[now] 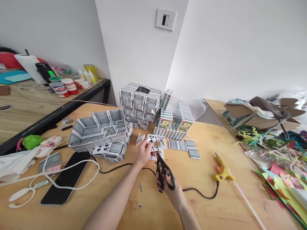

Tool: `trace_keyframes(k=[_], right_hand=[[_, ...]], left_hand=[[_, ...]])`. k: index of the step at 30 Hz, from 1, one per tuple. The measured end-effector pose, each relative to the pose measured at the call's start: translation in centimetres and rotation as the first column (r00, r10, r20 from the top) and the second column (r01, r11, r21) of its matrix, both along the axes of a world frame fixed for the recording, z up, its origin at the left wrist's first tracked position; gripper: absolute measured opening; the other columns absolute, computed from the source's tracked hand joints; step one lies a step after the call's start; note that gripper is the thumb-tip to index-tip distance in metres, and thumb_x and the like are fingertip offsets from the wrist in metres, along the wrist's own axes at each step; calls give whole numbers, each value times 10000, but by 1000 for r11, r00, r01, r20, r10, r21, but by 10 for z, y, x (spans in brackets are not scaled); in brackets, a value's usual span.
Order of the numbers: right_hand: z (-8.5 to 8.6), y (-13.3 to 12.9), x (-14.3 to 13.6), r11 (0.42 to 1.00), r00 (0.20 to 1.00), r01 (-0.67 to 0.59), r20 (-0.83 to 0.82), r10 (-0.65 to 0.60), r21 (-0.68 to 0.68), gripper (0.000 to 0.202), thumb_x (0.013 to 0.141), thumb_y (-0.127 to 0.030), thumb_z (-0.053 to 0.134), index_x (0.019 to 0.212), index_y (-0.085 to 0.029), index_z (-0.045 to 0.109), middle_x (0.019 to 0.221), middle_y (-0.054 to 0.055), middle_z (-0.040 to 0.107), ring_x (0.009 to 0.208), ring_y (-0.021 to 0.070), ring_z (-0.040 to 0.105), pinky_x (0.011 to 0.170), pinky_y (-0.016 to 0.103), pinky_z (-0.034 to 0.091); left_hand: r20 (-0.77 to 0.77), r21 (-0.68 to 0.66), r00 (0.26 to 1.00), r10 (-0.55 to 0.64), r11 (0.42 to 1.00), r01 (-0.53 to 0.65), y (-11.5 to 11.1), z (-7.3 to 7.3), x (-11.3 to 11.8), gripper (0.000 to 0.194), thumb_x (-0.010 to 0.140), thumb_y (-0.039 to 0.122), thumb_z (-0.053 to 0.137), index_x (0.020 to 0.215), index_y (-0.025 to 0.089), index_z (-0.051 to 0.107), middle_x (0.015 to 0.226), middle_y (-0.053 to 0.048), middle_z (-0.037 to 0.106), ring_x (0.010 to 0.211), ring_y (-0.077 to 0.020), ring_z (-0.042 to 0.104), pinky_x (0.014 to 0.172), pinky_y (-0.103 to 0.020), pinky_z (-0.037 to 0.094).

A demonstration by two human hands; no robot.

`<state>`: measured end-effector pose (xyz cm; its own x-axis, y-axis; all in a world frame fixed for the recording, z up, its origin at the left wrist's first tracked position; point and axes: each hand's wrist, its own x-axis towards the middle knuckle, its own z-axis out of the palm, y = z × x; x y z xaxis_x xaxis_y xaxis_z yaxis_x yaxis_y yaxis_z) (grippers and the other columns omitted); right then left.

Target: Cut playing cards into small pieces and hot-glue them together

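Observation:
My left hand (144, 152) is closed on the edge of a playing card (160, 143), a king face up. In my right hand (171, 188) are black-handled scissors (165, 171), my fingers through the loops and the blades pointing away at the card. Another face-up card (155, 156) shows partly beneath. Just right of these, several grey-backed cards (177, 145) lie face down. A small folded card piece (139, 138) stands left of my left hand. Farther left sits a tray built of cards (98, 129) on another card-built piece.
A stacked card-built box (141, 102) stands at the back beside packs of cards (181, 118). A yellow glue gun (223, 171) lies right, its black cord crossing the table. A phone (66, 179) with a white cable is left; pipe cleaners (259, 140) and coloured paper (283, 185) pile at far right.

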<state>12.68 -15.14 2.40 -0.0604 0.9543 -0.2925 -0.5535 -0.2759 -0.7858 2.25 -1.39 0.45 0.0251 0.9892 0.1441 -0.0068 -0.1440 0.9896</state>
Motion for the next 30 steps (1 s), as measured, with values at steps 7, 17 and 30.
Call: trace_keyframes(k=[7, 17, 30], right_hand=[[9, 0, 0, 1000, 1000, -5, 15, 5, -5, 566, 664, -557, 640, 1088, -192, 558, 725, 32, 533, 574, 118, 418, 504, 243, 331], [16, 2, -1, 1000, 999, 5, 40, -4, -18, 602, 630, -568, 660, 1090, -193, 560, 774, 48, 548, 581, 121, 411, 505, 246, 347], [-6, 0, 1, 1000, 1000, 5, -12, -5, 12, 500, 692, -526, 632, 1072, -210, 550, 836, 56, 538, 607, 118, 417, 519, 243, 343]], left_hand=[[-7, 31, 1000, -22, 999, 22, -1, 0, 1, 246, 730, 305, 472, 547, 179, 365, 542, 37, 329, 539, -95, 321, 506, -211, 265], [16, 48, 999, -30, 998, 30, 0, -2, 2, 273, 739, 286, 479, 536, 183, 329, 532, 44, 307, 520, -90, 308, 492, -213, 254], [27, 31, 1000, -15, 999, 14, 1, -7, 4, 218, 741, 327, 508, 593, 169, 488, 546, 27, 432, 537, -101, 396, 508, -214, 322]])
